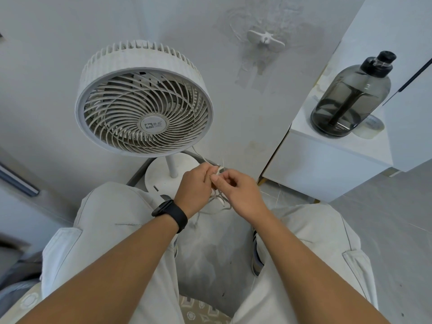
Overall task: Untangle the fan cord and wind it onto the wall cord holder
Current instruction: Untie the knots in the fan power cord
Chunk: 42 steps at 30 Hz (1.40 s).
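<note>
Both my bare forearms reach forward, meeting in front of me. My left hand [195, 183] and right hand [240, 191] nearly touch, fingers curled, fingertips pinching.

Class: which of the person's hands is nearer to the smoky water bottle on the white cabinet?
Right. The right hand lies below-left of the bottle; the left hand, beside it, is farther left.

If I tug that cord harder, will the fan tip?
Possibly. The fan has a big head on a thin pole, so it looks top-heavy. Its round base should help. The cord hangs in limp loops, so slack probably comes first.
</note>
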{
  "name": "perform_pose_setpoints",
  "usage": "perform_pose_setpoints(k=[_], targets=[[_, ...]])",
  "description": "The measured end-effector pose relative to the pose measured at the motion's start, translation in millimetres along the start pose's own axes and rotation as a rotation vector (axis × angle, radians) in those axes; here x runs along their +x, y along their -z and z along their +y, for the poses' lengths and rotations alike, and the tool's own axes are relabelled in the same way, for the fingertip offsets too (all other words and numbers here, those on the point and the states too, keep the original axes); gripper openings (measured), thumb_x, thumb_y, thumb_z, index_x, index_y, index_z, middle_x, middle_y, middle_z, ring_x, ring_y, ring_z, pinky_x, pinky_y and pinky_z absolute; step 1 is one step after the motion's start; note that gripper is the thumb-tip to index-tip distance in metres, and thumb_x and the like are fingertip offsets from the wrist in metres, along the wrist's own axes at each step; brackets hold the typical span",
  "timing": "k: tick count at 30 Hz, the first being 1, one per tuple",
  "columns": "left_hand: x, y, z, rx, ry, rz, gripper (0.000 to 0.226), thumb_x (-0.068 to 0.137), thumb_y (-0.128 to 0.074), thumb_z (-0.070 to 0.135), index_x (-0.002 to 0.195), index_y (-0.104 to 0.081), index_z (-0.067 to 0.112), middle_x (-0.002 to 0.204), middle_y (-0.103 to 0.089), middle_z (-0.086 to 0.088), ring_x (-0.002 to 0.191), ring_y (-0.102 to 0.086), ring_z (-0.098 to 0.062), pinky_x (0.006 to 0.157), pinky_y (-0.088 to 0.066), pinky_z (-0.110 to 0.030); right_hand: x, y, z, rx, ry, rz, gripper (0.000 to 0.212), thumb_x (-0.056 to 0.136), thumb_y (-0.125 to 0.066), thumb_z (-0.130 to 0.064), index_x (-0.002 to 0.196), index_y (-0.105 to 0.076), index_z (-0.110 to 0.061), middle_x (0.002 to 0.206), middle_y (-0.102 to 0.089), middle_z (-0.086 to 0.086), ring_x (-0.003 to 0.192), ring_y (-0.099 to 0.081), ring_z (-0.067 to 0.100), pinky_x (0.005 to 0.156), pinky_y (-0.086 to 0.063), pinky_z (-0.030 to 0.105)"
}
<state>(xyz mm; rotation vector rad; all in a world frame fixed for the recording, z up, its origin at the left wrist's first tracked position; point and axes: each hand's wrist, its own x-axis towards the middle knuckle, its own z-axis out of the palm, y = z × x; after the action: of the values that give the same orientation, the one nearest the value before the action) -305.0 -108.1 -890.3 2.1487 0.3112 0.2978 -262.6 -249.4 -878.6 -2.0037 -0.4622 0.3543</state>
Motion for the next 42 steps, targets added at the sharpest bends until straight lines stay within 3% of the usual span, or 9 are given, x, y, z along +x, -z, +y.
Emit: perform_pose_setpoints(k=[8, 14, 21, 27, 31, 35, 38, 40, 42], targets=[[1, 1, 3, -0.135, 0.133, 0.023, 0.031, 0.108, -0.046, 0.026, 0.082, -0.06, 0.018, 0.075, -0.069, 0.002, 0.068, -0.066, -0.018, 0.062, -0.05, -0.028, 3, 14, 5, -0.027, 0.048, -0.124, 0.012, 0.099, -0.067, -0.023, 0.088, -0.067, -0.018, 0.07, -0.056, -0.014, 0.062, -0.046, 0.002, 0.065, -0.039, 0.02], [3, 2, 7, -0.381, 0.273, 0.005, 0.022, 0.103, -0.058, 0.032, 0.096, -0.063, 0.012, 0.095, -0.074, -0.004, 0.077, -0.07, -0.017, 0.072, -0.054, -0.028, 6, 14, 16, -0.218, 0.156, -0.054, 0.041, 0.099, -0.061, -0.016, 0.117, -0.057, -0.052, 0.081, -0.059, -0.015, 0.077, -0.056, 0.002, 0.092, -0.048, 0.05], [7, 10, 6, -0.598, 0.398, 0.17, 0.016, 0.099, -0.066, 0.03, 0.091, -0.06, 0.017, 0.092, -0.078, 0.003, 0.086, -0.068, -0.008, 0.077, -0.049, -0.027, 11, 25, 24, -0.262, 0.182, -0.068, 0.054, 0.095, -0.058, 0.002, 0.089, -0.052, -0.051, 0.093, -0.056, -0.028, 0.086, -0.053, 0.001, 0.094, -0.046, 0.059], [7, 10, 7, -0.657, 0.408, 0.068, 0.016, 0.099, -0.067, 0.028, 0.09, -0.06, 0.018, 0.102, -0.079, 0.003, 0.084, -0.066, -0.004, 0.077, -0.046, -0.023, 11, 31, 14, -0.303, 0.1, -0.092, 0.028, 0.089, -0.058, -0.012, 0.078, -0.061, -0.037, 0.085, -0.061, -0.024, 0.086, -0.053, 0.001, 0.1, -0.036, 0.049], [4, 9, 8, -0.646, 0.366, 0.012, 0.019, 0.096, -0.071, 0.019, 0.083, -0.061, 0.011, 0.066, -0.069, 0.015, 0.058, -0.058, 0.008, 0.061, -0.044, -0.008, 7, 31, 6, -0.392, 0.057, -0.06, 0.021, 0.086, -0.044, -0.043, 0.085, -0.065, -0.042, 0.094, -0.059, -0.024, 0.097, -0.042, 0.007, 0.083, -0.022, 0.038], [-2, 5, 15, -0.629, 0.347, -0.065, 0.024, 0.097, -0.07, 0.012, 0.077, -0.056, 0.011, 0.051, -0.061, 0.017, 0.05, -0.056, 0.007, 0.058, -0.045, -0.007, 4, 18, 11, -0.272, 0.095, -0.068, 0.015, 0.099, -0.059, -0.051, 0.091, -0.066, -0.04, 0.093, -0.066, -0.016, 0.1, -0.05, 0.006, 0.096, -0.031, 0.043], [0, 11, 16, -0.665, 0.386, -0.029, 0.023, 0.096, -0.072, 0.026, 0.081, -0.062, 0.012, 0.072, -0.075, 0.008, 0.068, -0.067, -0.003, 0.073, -0.055, -0.024, 5, 13, 11, -0.198, 0.143, -0.018, 0.016, 0.101, -0.058, -0.044, 0.087, -0.064, -0.041, 0.081, -0.065, -0.019, 0.089, -0.057, 0.011, 0.097, -0.038, 0.054], [3, 14, 15, -0.747, 0.432, 0.012, 0.025, 0.095, -0.071, 0.037, 0.088, -0.064, 0.014, 0.096, -0.08, -0.003, 0.099, -0.072, -0.028, 0.097, -0.055, -0.046, 6, 15, 10, -0.191, 0.175, 0.007, 0.024, 0.101, -0.06, -0.033, 0.081, -0.063, -0.046, 0.08, -0.064, -0.028, 0.089, -0.056, 0.01, 0.097, -0.033, 0.047], [6, 16, 13, -0.83, 0.461, 0.039, 0.023, 0.097, -0.067, 0.039, 0.087, -0.061, 0.018, 0.106, -0.08, -0.005, 0.109, -0.068, -0.035, 0.099, -0.049, -0.051, 6, 20, 9, -0.205, 0.196, 0.013, 0.025, 0.101, -0.062, -0.025, 0.084, -0.067, -0.044, 0.08, -0.063, -0.033, 0.093, -0.052, 0.004, 0.093, -0.025, 0.039]])
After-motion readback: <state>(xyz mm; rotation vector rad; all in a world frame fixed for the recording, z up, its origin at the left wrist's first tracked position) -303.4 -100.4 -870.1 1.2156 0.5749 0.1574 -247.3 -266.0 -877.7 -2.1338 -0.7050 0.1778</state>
